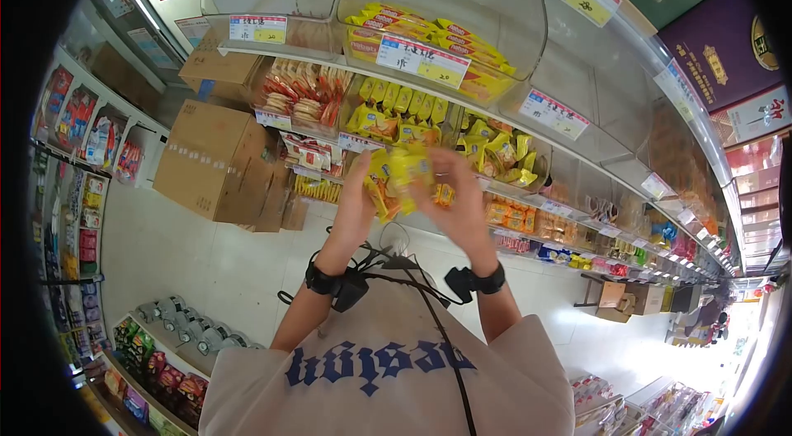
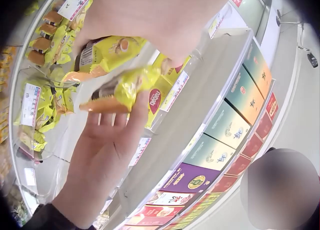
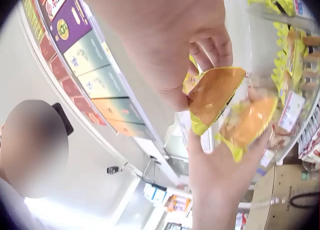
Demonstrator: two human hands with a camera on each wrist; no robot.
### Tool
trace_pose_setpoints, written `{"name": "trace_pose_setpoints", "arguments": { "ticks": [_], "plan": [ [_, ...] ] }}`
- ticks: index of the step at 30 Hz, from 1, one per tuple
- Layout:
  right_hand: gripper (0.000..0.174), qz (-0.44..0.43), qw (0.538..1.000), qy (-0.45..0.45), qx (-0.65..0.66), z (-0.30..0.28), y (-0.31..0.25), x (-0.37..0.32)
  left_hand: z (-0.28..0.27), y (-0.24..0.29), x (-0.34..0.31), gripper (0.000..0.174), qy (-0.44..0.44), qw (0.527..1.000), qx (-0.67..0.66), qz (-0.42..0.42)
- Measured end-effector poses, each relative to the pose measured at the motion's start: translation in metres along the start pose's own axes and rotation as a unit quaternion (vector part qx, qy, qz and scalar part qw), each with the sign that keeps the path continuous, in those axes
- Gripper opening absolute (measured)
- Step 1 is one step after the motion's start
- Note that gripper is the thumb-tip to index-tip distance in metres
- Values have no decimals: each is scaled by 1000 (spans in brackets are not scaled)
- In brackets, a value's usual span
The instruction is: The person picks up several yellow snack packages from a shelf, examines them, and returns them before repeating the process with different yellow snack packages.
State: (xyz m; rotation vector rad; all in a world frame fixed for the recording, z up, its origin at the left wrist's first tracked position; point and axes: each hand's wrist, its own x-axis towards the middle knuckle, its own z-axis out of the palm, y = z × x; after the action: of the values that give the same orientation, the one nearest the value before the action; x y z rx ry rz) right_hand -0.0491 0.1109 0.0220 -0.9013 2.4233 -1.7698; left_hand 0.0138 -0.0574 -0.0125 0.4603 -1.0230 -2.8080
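Observation:
Both hands are raised in front of the shelf, side by side, each with a yellow-and-orange snack packet. My left hand (image 1: 356, 201) grips one packet (image 2: 112, 55), its fingers curled over the wrapper; the orange back of this packet (image 3: 254, 122) shows in the right wrist view. The other packet (image 3: 217, 92) is held by my right hand (image 1: 458, 205), between thumb and fingers. In the head view this packet (image 1: 410, 172) is blurred and overlaps the left one. Similar yellow packets (image 1: 499, 147) fill a shelf bin just beyond the hands.
Clear-fronted bins hold red-and-white packets (image 1: 305, 89) and yellow boxes (image 1: 429, 40), with price tags (image 1: 425, 61) along the edges. Cardboard boxes (image 1: 206, 160) are stacked at the left. Gift boxes (image 2: 187, 177) stand on the top shelf. Cables (image 1: 396, 271) hang at the chest.

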Motion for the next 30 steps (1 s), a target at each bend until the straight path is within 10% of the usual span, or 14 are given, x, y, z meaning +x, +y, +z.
{"name": "trace_pose_setpoints", "arguments": {
  "ticks": [9, 15, 21, 27, 30],
  "plan": [
    [47, -37, 992, -96, 74, 16, -2, -9, -2, 7, -8, 37, 53, 998, 22, 18],
    [29, 116, 924, 200, -306, -67, 117, 14, -24, 7, -9, 40, 54, 998, -23, 10],
    [43, 188, 892, 119, -392, -65, 191, 11, -24, 5, -11, 42, 55, 998, -21, 1],
    [37, 107, 904, 215, -355, -83, 181, 5, -10, 16, -21, 40, 74, 997, -5, 19],
    [28, 120, 961, 217, -120, -89, 130, -1, -10, 15, -19, 38, 85, 996, 13, 31]
  ]
}}
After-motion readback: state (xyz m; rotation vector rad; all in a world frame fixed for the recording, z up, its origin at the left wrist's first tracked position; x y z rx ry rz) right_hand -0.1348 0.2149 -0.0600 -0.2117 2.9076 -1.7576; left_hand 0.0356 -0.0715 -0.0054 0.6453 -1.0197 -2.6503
